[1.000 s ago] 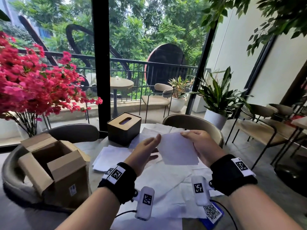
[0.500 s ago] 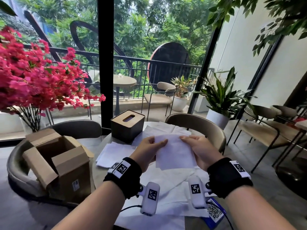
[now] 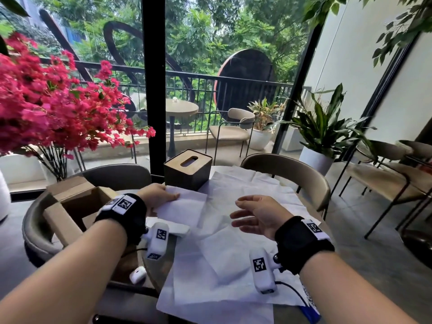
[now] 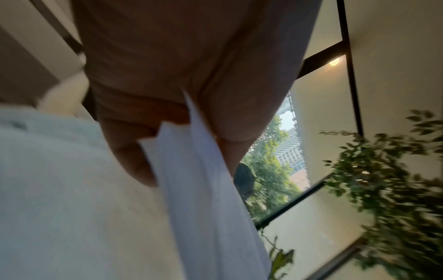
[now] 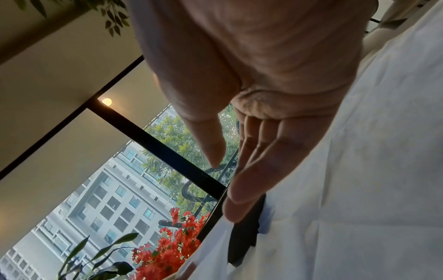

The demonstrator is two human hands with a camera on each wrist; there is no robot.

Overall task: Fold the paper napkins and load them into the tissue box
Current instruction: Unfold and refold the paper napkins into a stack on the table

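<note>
A dark tissue box (image 3: 188,170) with a wooden slotted lid stands at the far side of the round table. My left hand (image 3: 168,197) pinches a folded white napkin (image 3: 184,210) just in front of the box, low over the table's left part. In the left wrist view the folded napkin (image 4: 199,189) sits between thumb and fingers (image 4: 134,161). My right hand (image 3: 236,211) hovers open, empty, over several unfolded napkins (image 3: 233,258) spread across the table. In the right wrist view its fingers (image 5: 242,185) are straight above the white napkins (image 5: 359,170).
An open cardboard box (image 3: 77,206) sits on the chair (image 3: 35,228) to the left. Pink flowers (image 3: 51,101) overhang the left side. Another chair back (image 3: 287,169) rises behind the table. A small white case (image 3: 138,274) lies near the front left edge, a blue card (image 3: 311,307) at the front right.
Both hands held the folded napkin in the air before. My right hand has let go and opened. My left hand has carried the napkin left and down toward the table.
</note>
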